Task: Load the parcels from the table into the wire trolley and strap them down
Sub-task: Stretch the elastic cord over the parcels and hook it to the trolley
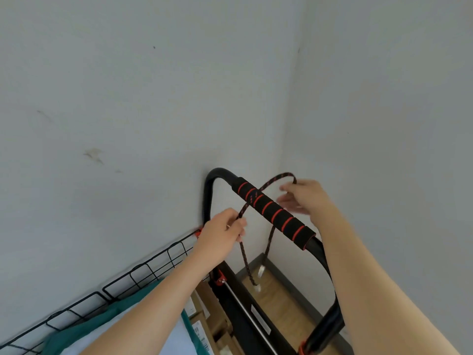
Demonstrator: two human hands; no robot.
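My left hand (pixel 225 230) curls tight around the black and red cord (pixel 271 181), just below the trolley's handle (pixel 271 211). My right hand (pixel 307 196) pinches the top of the cord's loop, which lies across the handle's soft foam. The cord's two ends hang down behind the handle. In the wire trolley (pixel 143 270) sit brown boxes (pixel 204 295), a green bag (pixel 115 313) and a white parcel (pixel 176 339).
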